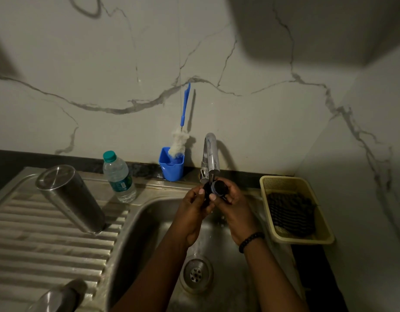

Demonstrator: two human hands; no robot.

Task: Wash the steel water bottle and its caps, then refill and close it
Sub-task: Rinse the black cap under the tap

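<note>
I have both hands up under the tap [210,157] at the far edge of the sink [136,224], and the step in hand is rinsing one of the caps. My left hand [192,207] and right hand [231,207] both curl round the dark cap [217,190], fingers pinching it from either side just below the spout. The light is poor, so I take it that water is running over the cap, but I cannot make out the stream for certain.

The steel water bottle [69,197] stands mouth-down on the ribbed drainboard [36,244] to the left, well apart from my hands. Another steel piece [59,296], perhaps the outer cap, lies at the near left edge.

Next I judge I need to turn the cap in my fingers so every groove gets rinsed, keeping a firm pinch because it will be slippery, then set it on the drainboard.
</note>
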